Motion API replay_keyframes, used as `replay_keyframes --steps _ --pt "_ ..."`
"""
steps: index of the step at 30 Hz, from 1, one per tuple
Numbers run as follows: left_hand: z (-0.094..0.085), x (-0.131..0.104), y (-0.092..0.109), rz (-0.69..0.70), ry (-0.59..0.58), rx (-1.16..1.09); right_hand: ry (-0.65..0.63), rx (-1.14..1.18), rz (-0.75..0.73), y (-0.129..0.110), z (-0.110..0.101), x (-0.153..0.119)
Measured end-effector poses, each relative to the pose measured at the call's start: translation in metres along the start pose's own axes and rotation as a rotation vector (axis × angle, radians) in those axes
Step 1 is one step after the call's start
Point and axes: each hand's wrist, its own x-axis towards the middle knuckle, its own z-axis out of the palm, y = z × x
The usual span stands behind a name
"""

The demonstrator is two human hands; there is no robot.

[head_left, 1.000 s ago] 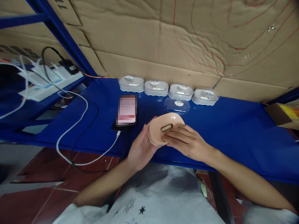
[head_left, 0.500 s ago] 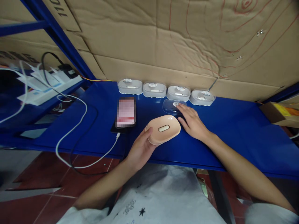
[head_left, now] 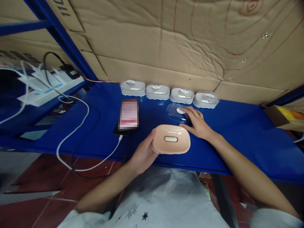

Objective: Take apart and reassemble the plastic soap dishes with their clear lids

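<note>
My left hand (head_left: 144, 152) grips the left end of a peach oval soap dish (head_left: 160, 147), thumb on the rim and fingers underneath. The dish is tipped so its glossy inside faces me, with a pale slotted piece in its middle. My right hand (head_left: 199, 125) is at the right end of a clear plastic lid (head_left: 173, 113) with a round white sticker. Its fingers lie over the lid's far side and the thumb is near its front edge. Part of the lid is hidden by the fingers.
Several grey soap dishes with clear lids (head_left: 158, 91) stand in a row along the cardboard wall (head_left: 142, 41). A phone (head_left: 129, 114) on a white cable (head_left: 111, 155) lies left on the blue table (head_left: 237, 133). A power strip (head_left: 49, 93) and cardboard box (head_left: 280, 118) flank it.
My left hand has moved the dish slightly right and toward me and turned it more level. My right hand has shifted a little, and more of the lid's front side shows.
</note>
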Motion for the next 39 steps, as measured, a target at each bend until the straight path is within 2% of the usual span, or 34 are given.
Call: replay_keyframes --steps 4,8,10,14,17,21,30,39 --pt "0.001 0.000 0.001 0.011 0.010 0.004 0.043 0.031 0.036 -0.003 0.000 0.002" --pt "0.002 0.000 0.002 0.039 0.051 0.002 0.207 0.226 0.073 -0.005 -0.004 0.002" --pt "0.001 0.001 0.003 0.031 0.070 -0.013 0.255 0.326 0.020 -0.011 -0.010 0.000" --pt "0.000 0.002 0.004 0.001 0.061 -0.054 0.151 0.397 -0.287 -0.040 -0.024 -0.010" --pt "0.003 0.002 0.006 0.034 0.002 -0.077 0.060 0.352 -0.400 -0.063 -0.027 -0.018" --pt "0.005 0.001 0.008 0.043 -0.020 -0.106 0.038 0.279 -0.436 -0.073 -0.024 -0.022" --pt "0.005 0.002 0.006 0.072 -0.070 -0.093 -0.047 0.371 -0.392 -0.070 -0.024 -0.022" --pt "0.003 0.002 0.004 0.078 -0.052 -0.078 -0.060 0.286 -0.386 -0.073 -0.021 -0.023"
